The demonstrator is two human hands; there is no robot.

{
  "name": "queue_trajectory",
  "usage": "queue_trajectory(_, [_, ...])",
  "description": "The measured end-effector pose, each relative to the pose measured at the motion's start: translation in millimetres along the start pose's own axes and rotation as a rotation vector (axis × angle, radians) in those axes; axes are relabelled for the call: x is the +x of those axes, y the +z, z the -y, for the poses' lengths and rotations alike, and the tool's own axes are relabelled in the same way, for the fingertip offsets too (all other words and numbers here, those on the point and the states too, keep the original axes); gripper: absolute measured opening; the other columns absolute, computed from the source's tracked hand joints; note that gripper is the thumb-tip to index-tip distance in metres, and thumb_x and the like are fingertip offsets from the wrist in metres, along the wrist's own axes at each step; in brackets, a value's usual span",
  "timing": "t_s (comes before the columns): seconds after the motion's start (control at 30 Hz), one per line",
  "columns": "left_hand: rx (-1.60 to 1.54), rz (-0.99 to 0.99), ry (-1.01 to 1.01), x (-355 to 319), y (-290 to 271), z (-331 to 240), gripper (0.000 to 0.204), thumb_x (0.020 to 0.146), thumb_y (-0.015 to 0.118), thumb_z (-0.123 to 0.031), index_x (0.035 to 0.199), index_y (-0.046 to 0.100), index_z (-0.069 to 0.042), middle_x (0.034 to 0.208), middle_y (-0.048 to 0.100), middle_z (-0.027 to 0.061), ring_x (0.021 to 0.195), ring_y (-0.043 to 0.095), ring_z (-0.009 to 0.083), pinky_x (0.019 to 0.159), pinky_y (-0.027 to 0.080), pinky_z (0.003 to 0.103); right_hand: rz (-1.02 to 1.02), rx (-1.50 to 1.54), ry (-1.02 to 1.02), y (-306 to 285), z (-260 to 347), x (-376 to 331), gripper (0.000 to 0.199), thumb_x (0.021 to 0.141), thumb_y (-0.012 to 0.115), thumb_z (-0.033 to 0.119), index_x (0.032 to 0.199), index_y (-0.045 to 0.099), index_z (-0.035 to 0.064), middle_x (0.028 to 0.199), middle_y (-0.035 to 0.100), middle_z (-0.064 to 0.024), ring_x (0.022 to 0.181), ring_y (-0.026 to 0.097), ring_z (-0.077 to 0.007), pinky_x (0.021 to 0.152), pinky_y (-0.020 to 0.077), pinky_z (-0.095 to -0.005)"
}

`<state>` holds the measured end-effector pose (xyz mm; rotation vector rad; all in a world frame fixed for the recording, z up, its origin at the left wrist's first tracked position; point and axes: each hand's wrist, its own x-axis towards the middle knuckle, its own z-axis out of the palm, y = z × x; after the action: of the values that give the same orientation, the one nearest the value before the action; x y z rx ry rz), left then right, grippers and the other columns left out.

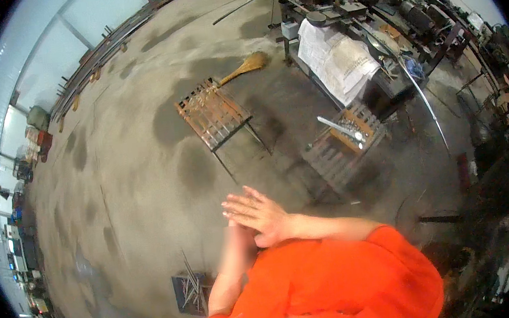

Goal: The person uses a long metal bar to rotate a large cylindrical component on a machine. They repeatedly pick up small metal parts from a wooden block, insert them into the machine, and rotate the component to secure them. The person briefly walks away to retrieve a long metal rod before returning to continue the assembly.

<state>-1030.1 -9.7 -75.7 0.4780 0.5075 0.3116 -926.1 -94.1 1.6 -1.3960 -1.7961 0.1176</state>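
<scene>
Tray of thin metal rods down on the concrete floor, dark blue, rods heaped loose and crossing one another, some poking past the rim. Lies below and left of the hands, near the left forearm but not touched.

Right hand stretched flat, fingers straight and close together, laid across the left hand in front of the orange shirt; grasping nothing. Left hand blurred and mostly covered by the right; impossible to tell whether slack or clenched, and no object seen in it.

Farther out: a rusty metal rack on thin legs, a straw broom lying beyond it, a slatted wooden crate with shiny metal tools on top, a machine bench draped with a white sheet, and a long curved steel rod sweeping down from the bench.

Likely hazards, judged from the layout: a foot catching the low tray close to the body and scattering rods; pointed rod ends pricking a bare palm if grabbed carelessly; a shin or hip snagging the curved rod on the right, since it juts into open walking space; dark patches on the floor possibly slick.
</scene>
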Motion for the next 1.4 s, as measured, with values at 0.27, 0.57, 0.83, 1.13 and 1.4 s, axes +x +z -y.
queue_trajectory(0.27, [0.061,0.256,-0.271,144.2,22.3,-87.8,0.047,0.090,0.040,-0.031,0.126,0.037,-0.001,0.129,0.040,0.0126,0.117,0.041,0.0255,0.099,0.033,0.043,0.094,-0.470,0.329,3.5,-149.3,12.6,0.079,0.052,0.065,0.019,0.127,0.041,0.0063,0.137,0.032,-0.0130,0.130,0.025,-0.0237,0.105,0.0137,-0.0516])
queue_trajectory(0.57, [0.772,0.526,-0.375,325.2,86.5,-171.0,0.042,0.080,0.060,-0.014,0.116,0.047,0.003,0.090,0.064,0.0152,0.085,0.060,0.0200,0.069,0.042,0.026,-0.574,-0.465,1.260,-29.5,-124.5,-25.2,0.046,0.053,0.059,0.016,0.096,0.060,-0.0025,0.127,0.044,-0.0160,0.123,0.034,-0.0332,0.098,0.0331,-0.0405])
queue_trajectory(0.83, [0.594,0.764,-0.682,381.0,141.9,-98.6,0.053,0.073,0.056,0.003,0.124,0.041,-0.001,0.113,0.055,0.0167,0.102,0.056,0.0264,0.088,0.044,0.035,-1.075,-0.317,1.640,-39.4,-113.0,-33.0,0.047,0.056,0.058,0.009,0.102,0.063,0.0107,0.078,0.062,-0.0125,0.081,0.061,-0.0260,0.072,0.0478,-0.0338])
queue_trajectory(1.13, [1.904,1.350,-0.179,471.7,193.2,-117.8,0.039,0.075,0.058,-0.010,0.112,0.054,0.000,0.095,0.063,0.0146,0.089,0.061,0.0225,0.077,0.046,0.031,-1.442,-0.148,1.582,-22.2,-179.7,-57.2,0.044,0.059,0.060,0.006,0.103,0.060,0.0023,0.086,0.061,-0.0095,0.069,0.058,-0.0184,0.062,0.0472,-0.0283])
queue_trajectory(1.4, [2.161,1.269,-0.163,603.9,288.3,-145.9,0.044,0.075,0.059,-0.013,0.116,0.052,-0.003,0.099,0.062,0.0167,0.088,0.061,0.0248,0.076,0.047,0.031,-1.670,-0.417,1.608,-41.9,-227.6,-63.5,0.037,0.057,0.061,0.012,0.092,0.063,-0.0016,0.112,0.056,-0.0171,0.096,0.058,-0.0274,0.081,0.0463,-0.0310])
